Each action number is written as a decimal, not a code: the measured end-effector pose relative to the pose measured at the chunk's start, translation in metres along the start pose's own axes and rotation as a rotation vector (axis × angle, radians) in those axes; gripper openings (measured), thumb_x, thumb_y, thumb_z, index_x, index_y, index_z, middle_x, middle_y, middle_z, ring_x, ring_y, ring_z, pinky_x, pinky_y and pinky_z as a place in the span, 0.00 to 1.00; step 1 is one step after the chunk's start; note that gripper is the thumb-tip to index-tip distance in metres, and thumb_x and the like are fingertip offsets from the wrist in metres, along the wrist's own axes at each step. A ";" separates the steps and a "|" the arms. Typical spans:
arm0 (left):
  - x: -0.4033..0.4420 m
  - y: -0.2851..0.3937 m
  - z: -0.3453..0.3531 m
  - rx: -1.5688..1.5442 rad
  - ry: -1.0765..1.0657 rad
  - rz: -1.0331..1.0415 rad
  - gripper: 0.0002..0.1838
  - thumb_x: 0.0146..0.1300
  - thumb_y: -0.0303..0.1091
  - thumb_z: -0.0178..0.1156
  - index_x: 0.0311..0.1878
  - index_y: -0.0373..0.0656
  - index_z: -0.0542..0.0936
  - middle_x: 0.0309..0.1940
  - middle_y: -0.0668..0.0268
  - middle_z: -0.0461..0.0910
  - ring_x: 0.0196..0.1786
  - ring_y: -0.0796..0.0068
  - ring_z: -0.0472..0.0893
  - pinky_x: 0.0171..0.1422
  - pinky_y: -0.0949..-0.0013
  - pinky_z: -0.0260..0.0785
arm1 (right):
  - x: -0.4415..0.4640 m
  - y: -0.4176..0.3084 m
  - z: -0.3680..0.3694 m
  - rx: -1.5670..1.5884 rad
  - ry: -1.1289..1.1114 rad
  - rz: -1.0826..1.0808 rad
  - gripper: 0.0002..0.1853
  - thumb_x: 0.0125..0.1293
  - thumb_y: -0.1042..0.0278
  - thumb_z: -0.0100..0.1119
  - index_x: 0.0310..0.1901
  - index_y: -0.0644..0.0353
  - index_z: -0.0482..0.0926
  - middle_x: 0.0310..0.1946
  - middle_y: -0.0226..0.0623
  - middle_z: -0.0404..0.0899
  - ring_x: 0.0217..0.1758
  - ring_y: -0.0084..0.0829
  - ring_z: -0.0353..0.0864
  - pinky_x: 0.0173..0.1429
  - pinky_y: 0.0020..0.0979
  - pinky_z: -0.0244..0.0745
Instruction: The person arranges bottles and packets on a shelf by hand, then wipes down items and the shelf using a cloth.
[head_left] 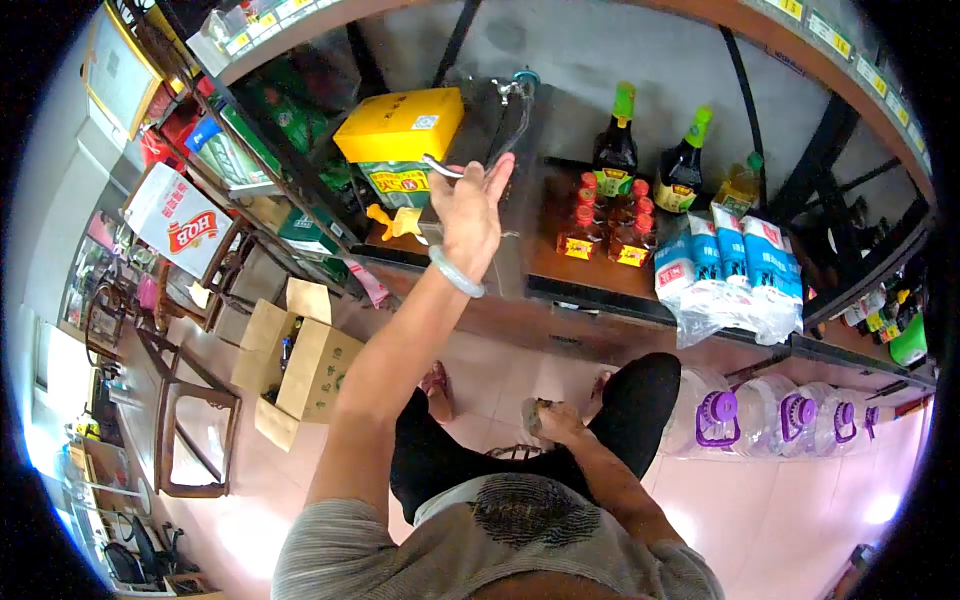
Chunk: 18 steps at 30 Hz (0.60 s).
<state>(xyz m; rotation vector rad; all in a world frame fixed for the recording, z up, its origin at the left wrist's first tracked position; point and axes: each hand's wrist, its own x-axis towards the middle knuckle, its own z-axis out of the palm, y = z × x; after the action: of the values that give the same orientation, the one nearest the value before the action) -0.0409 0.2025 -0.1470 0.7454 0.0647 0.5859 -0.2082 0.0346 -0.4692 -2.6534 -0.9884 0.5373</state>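
My left hand (468,212), with a pale bangle (455,272) on its wrist, stretches out over the shelf unit. Its fingers are spread, and a thin whitish strip (441,166) lies by the fingertips; whether they touch it I cannot tell. Just beyond the hand is a yellow box (402,122) on top of a green-and-yellow pack (396,184). A metal tap (507,90) juts from the wall behind. Low between my knees, my right hand (562,422) is closed around a small greyish object (531,415), too unclear to name.
Dark sauce bottles (614,150), small red-capped bottles (632,230) and blue-and-white packs (745,250) stand on the shelf to the right. Clear jugs with purple caps (716,415) line the floor below. An open cardboard box (318,370) and a wooden stool (195,430) are at left.
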 end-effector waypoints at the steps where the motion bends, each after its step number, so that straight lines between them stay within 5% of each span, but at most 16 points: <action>1: -0.005 0.002 -0.003 0.013 -0.071 0.012 0.12 0.58 0.16 0.44 0.41 0.39 0.55 0.31 0.61 0.63 0.40 0.53 0.76 0.52 0.54 0.73 | -0.003 -0.002 -0.015 0.119 0.044 0.039 0.21 0.42 0.52 0.60 0.34 0.58 0.74 0.26 0.44 0.78 0.32 0.41 0.79 0.37 0.37 0.74; 3: -0.022 0.018 -0.021 0.040 -0.203 0.040 0.10 0.59 0.17 0.44 0.40 0.40 0.57 0.32 0.61 0.65 0.40 0.54 0.76 0.53 0.54 0.72 | -0.016 -0.010 -0.053 0.355 0.126 0.114 0.23 0.41 0.51 0.61 0.34 0.60 0.75 0.29 0.44 0.78 0.34 0.40 0.79 0.39 0.34 0.75; 4: -0.031 0.025 -0.033 0.004 -0.284 0.043 0.08 0.60 0.18 0.44 0.39 0.41 0.59 0.34 0.60 0.67 0.41 0.54 0.77 0.52 0.55 0.72 | -0.027 -0.014 -0.069 0.821 0.313 0.058 0.24 0.42 0.56 0.64 0.40 0.62 0.75 0.33 0.44 0.78 0.36 0.32 0.79 0.39 0.32 0.74; 5: -0.043 0.034 -0.042 0.074 -0.255 0.039 0.08 0.60 0.18 0.44 0.39 0.41 0.59 0.35 0.60 0.68 0.41 0.53 0.77 0.52 0.56 0.72 | -0.019 0.012 -0.029 0.872 0.373 0.097 0.23 0.43 0.68 0.64 0.45 0.63 0.73 0.37 0.41 0.78 0.38 0.27 0.77 0.38 0.30 0.74; 6: -0.058 0.046 -0.045 0.142 -0.224 0.035 0.08 0.60 0.18 0.44 0.39 0.42 0.59 0.35 0.59 0.69 0.41 0.53 0.77 0.51 0.56 0.72 | -0.040 -0.009 -0.097 1.435 0.196 0.126 0.22 0.44 0.75 0.61 0.45 0.64 0.73 0.37 0.37 0.77 0.38 0.27 0.76 0.39 0.29 0.74; 8: -0.084 0.065 -0.063 0.247 -0.174 0.006 0.07 0.61 0.19 0.45 0.39 0.42 0.60 0.35 0.58 0.70 0.42 0.51 0.77 0.51 0.56 0.72 | -0.055 -0.009 -0.134 1.653 0.403 0.054 0.25 0.38 0.76 0.59 0.45 0.63 0.73 0.38 0.34 0.75 0.38 0.28 0.75 0.42 0.28 0.73; 11: -0.119 0.099 -0.088 0.300 -0.118 -0.084 0.07 0.62 0.22 0.46 0.40 0.43 0.60 0.34 0.57 0.73 0.41 0.51 0.78 0.46 0.58 0.74 | -0.077 -0.032 -0.220 1.591 0.776 -0.111 0.33 0.29 0.68 0.61 0.46 0.65 0.72 0.41 0.33 0.74 0.44 0.29 0.73 0.51 0.28 0.67; 13: -0.136 0.118 -0.121 0.416 -0.153 -0.081 0.08 0.62 0.24 0.47 0.41 0.43 0.60 0.33 0.56 0.74 0.39 0.52 0.79 0.43 0.59 0.76 | -0.089 -0.033 -0.249 1.460 0.966 0.039 0.31 0.28 0.72 0.60 0.45 0.67 0.73 0.42 0.36 0.74 0.44 0.29 0.75 0.50 0.29 0.69; 15: -0.155 0.133 -0.140 0.426 -0.157 -0.112 0.08 0.63 0.25 0.47 0.42 0.43 0.60 0.34 0.53 0.74 0.37 0.53 0.79 0.42 0.60 0.77 | -0.085 -0.048 -0.280 1.281 1.150 -0.204 0.30 0.34 0.79 0.57 0.48 0.71 0.70 0.42 0.40 0.75 0.44 0.29 0.75 0.49 0.28 0.70; 18: -0.179 0.149 -0.140 0.464 -0.218 -0.150 0.07 0.63 0.23 0.45 0.43 0.42 0.60 0.35 0.50 0.74 0.36 0.55 0.80 0.38 0.61 0.78 | -0.067 -0.070 -0.301 0.791 1.242 -0.064 0.24 0.40 0.77 0.57 0.45 0.66 0.70 0.40 0.39 0.73 0.42 0.29 0.73 0.47 0.28 0.68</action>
<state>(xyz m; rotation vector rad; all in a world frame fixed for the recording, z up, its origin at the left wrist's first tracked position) -0.2983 0.2824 -0.1793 1.2398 0.0546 0.3444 -0.1674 0.0085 -0.1569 -1.6632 -0.3183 -0.6001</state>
